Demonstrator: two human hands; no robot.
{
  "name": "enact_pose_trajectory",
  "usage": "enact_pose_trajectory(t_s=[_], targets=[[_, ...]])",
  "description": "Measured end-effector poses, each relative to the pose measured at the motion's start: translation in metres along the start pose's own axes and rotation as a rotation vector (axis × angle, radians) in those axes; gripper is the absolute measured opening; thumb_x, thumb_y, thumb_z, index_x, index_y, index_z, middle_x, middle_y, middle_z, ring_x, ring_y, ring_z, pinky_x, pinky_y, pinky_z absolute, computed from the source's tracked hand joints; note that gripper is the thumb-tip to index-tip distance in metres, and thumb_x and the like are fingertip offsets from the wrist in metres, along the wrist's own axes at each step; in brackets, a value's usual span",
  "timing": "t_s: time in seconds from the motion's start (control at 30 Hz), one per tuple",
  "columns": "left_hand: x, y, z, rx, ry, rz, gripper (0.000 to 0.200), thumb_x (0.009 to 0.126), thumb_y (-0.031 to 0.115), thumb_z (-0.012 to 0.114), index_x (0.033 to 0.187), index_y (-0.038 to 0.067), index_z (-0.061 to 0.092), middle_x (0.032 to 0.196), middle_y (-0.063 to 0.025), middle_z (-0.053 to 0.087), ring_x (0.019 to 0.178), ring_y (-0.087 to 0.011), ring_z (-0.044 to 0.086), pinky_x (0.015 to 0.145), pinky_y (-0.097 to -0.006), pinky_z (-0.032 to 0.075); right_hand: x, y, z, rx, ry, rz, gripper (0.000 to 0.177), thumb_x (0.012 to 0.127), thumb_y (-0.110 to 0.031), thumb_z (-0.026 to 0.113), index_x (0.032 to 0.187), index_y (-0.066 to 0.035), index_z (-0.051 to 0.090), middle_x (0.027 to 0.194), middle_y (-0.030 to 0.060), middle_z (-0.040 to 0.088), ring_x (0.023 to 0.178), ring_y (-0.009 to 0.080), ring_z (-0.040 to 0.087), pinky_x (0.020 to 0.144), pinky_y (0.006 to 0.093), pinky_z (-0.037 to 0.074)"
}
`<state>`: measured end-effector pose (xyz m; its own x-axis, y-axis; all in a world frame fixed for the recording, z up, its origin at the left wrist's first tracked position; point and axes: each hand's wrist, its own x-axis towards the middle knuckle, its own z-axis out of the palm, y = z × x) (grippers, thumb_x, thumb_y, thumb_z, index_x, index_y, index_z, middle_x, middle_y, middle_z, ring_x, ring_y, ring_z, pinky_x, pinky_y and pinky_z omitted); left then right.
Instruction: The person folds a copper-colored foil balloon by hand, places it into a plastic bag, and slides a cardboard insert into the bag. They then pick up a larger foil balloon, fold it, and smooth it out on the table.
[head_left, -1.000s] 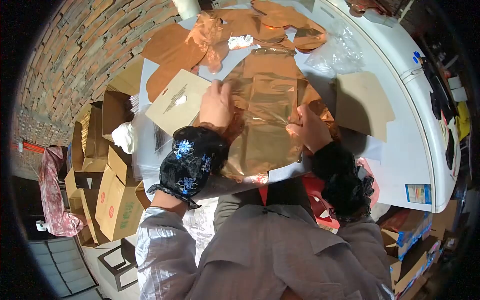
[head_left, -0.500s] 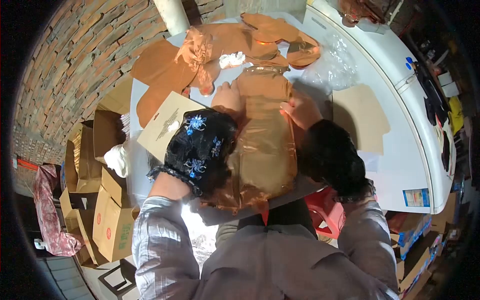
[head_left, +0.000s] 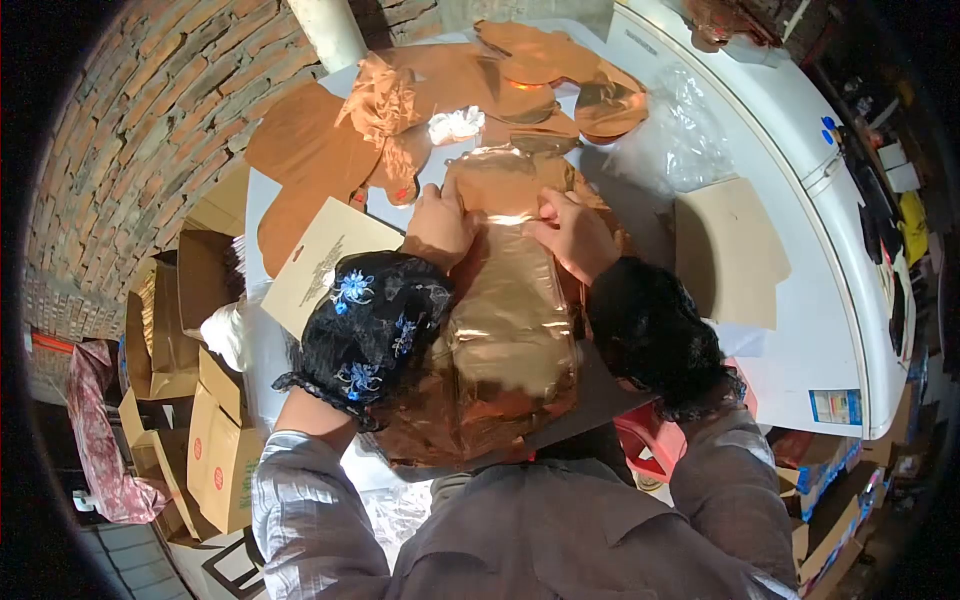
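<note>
A flat, folded copper-coloured foil balloon lies in front of me over the near edge of the table. My left hand is closed on its left edge, with the fingertips curled onto the foil. Thumb and fingers of my right hand pinch the foil near the upper right side, where a bright crease runs across. Loose foil spreads out at the bottom by my lap. Just left of my left hand is a beige printed card, partly covered by my black sleeve cover.
More flat copper foil balloons and a crumpled white tissue lie at the back of the white table. Clear plastic and a plain card are on the right. Cardboard boxes stand at the left, a red stool below.
My right hand has moved left and slightly down, bringing the foil's right side inward. The foil's upper part now has a bright crosswise crease, and its lower part spreads wider.
</note>
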<state>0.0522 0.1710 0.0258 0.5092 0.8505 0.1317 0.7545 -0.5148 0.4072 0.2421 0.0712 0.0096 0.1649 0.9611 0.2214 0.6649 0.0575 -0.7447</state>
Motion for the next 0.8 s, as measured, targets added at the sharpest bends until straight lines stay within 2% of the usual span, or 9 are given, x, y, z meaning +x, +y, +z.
enact_pose_trajectory(t_s=[0.1,0.2,0.3,0.4,0.5,0.6,0.7,0.8], targets=[[-0.004,-0.005,0.005,0.02,-0.012,0.027,0.074,0.085,0.029,0.068,0.146,0.007,0.032,0.107,-0.0286,0.053,0.1,-0.0446,0.057,0.085,-0.0463,0.05,-0.002,0.0,0.002,0.083,0.066,-0.006,0.035,0.082,-0.024,0.067,0.102,0.002,0.056,0.091,0.0215,0.065,0.088,0.0356,0.064,0.076,0.0399,0.05],[-0.005,-0.014,0.015,-0.021,0.044,0.05,0.074,0.085,0.028,0.067,0.146,0.007,0.031,0.106,-0.0285,0.052,0.1,-0.0446,0.056,0.086,-0.0461,0.049,0.001,0.006,0.008,0.22,0.059,0.086,0.038,0.083,-0.026,0.067,0.105,0.003,0.056,0.089,0.0218,0.067,0.083,0.0336,0.066,0.075,0.0385,0.051],[-0.009,-0.006,0.006,-0.072,0.002,0.015,0.073,0.085,0.026,0.067,0.146,0.007,0.031,0.105,-0.0276,0.051,0.099,-0.0452,0.056,0.085,-0.0458,0.049,0.008,0.002,0.007,0.224,0.014,0.146,0.041,0.083,-0.026,0.067,0.108,0.005,0.058,0.086,0.0213,0.067,0.078,0.032,0.065,0.072,0.0378,0.05],[-0.012,-0.005,0.004,-0.083,-0.017,0.02,0.07,0.086,0.024,0.064,0.146,0.006,0.032,0.105,-0.0268,0.05,0.098,-0.0456,0.056,0.085,-0.0458,0.049,0.014,0.009,0.012,0.248,0.042,0.122,0.037,0.082,-0.028,0.068,0.098,0.005,0.062,0.084,0.0206,0.067,0.075,0.03,0.064,0.068,0.0376,0.048],[-0.018,-0.003,-0.003,-0.141,-0.02,0.035,0.066,0.087,0.023,0.062,0.145,0.006,0.033,0.106,-0.026,0.051,0.099,-0.0456,0.055,0.086,-0.0464,0.048,0.024,0.031,0.024,0.434,0.023,0.191,0.035,0.081,-0.03,0.068,0.087,0.005,0.063,0.079,0.0196,0.066,0.072,0.0278,0.063,0.066,0.0377,0.047],[-0.022,0.001,-0.006,-0.152,-0.032,0.005,0.063,0.088,0.021,0.059,0.144,0.006,0.033,0.106,-0.0264,0.05,0.098,-0.0464,0.054,0.086,-0.0468,0.047,0.016,0.003,0.0,0.353,-0.115,0.198,0.037,0.083,-0.031,0.066,0.087,0.005,0.063,0.078,0.0184,0.066,0.072,0.0267,0.063,0.066,0.0368,0.046],[-0.021,-0.005,-0.003,-0.128,-0.005,0.017,0.06,0.088,0.021,0.059,0.142,0.007,0.037,0.108,-0.0252,0.051,0.099,-0.0436,0.053,0.088,-0.0462,0.046,0.019,0.042,0.028,0.349,-0.065,0.127,0.035,0.085,-0.03,0.064,0.091,0.004,0.065,0.077,0.0168,0.067,0.073,0.025,0.064,0.067,0.0356,0.047],[-0.029,-0.018,0.003,0.276,0.199,0.092,0.053,0.087,0.021,0.058,0.137,0.008,0.043,0.111,-0.022,0.052,0.101,-0.0397,0.052,0.09,-0.0461,0.044,-0.003,0.013,-0.002,0.313,-0.023,0.126,0.03,0.085,-0.027,0.062,0.09,0.003,0.063,0.079,0.0162,0.067,0.071,0.0247,0.064,0.067,0.0351,0.049]])
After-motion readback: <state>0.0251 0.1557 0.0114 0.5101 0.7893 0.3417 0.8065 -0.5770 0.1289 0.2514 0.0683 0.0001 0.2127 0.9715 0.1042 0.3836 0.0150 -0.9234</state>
